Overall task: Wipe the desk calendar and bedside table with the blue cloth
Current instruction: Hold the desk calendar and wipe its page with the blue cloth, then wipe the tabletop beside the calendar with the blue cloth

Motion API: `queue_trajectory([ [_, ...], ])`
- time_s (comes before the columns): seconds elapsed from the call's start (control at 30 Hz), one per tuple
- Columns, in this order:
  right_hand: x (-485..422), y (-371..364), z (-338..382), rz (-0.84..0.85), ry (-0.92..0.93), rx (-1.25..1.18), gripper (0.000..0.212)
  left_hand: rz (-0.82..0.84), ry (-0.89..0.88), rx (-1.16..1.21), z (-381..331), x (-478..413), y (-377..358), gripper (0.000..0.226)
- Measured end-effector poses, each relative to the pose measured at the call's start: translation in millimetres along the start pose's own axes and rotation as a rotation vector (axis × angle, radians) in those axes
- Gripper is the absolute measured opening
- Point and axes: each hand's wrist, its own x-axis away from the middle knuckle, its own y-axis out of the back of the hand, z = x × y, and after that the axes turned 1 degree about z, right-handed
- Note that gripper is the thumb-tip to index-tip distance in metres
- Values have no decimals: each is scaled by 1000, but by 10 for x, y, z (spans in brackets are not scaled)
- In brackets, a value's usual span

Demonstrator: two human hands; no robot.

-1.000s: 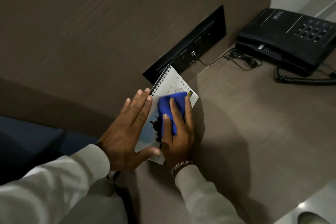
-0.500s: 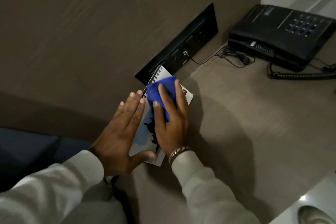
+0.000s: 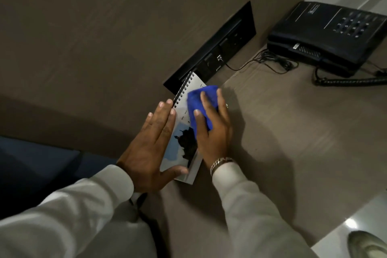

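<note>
Desk calendar [image 3: 184, 142] lies flat at the bedside table's [image 3: 282, 142] back-left edge, long axis running from the front edge toward the wall socket panel [image 3: 215, 52], spiral binding on its left side. Left hand [image 3: 150, 153] flat, fingers together, pinning it. Right hand [image 3: 213, 130] presses blue cloth [image 3: 201, 98] onto its far end. Phone [image 3: 326, 35] at back-right corner.

The grey-brown wood-grain surface [image 3: 293, 142] carries a spiral-bound calendar [image 3: 184, 146] lying flat near its back-left edge, and a black telephone [image 3: 326, 35] with its coiled cord [image 3: 351, 81] far right.
</note>
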Motion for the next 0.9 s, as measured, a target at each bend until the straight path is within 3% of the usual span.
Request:
queue_trajectory([
  [0.13, 164, 77, -107, 6, -140, 134, 42, -22, -10, -22, -12, -6, -16, 115],
  [0.3, 686, 80, -13, 99, -115, 254, 42, -53, 13, -18, -24, -16, -20, 113],
  [0.53, 854, 553, 214, 602, -228, 178, 38, -56, -38, -125, 29, 7, -48, 101],
  [0.63, 682, 1043, 406, 675, -308, 199, 44, -57, -68, -174, 54, 22, -32, 101],
  [0.7, 501, 1417, 483, 672, -207, 343, 70, -55, -88, -187, 64, 32, -32, 99],
  [0.83, 32, 2092, 431, 619, -34, 809, 57, -49, -101, -236, 31, 47, 22, 96],
  [0.9, -126, 2326, 338, 730, -31, 1065, 67, -47, -81, -245, -7, 77, 65, 94],
])
